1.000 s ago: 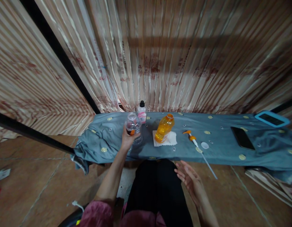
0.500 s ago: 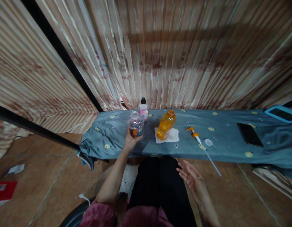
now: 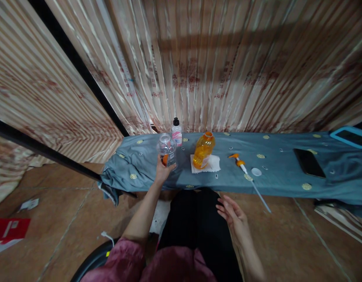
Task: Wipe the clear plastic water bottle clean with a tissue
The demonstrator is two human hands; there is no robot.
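Turns the right hand (image 3: 233, 213) slightly inward since the earlier frame, holding it near the right thigh (image 3: 211, 225) with fingers loosely bent and a little apart. Grips the clear plastic bottle (image 3: 167, 147) between thumb and fingers of the left hand (image 3: 163, 171), just in front of the black-capped bottle (image 3: 177, 135) and left of the amber bottle (image 3: 203, 152) on white tissue (image 3: 214, 164).
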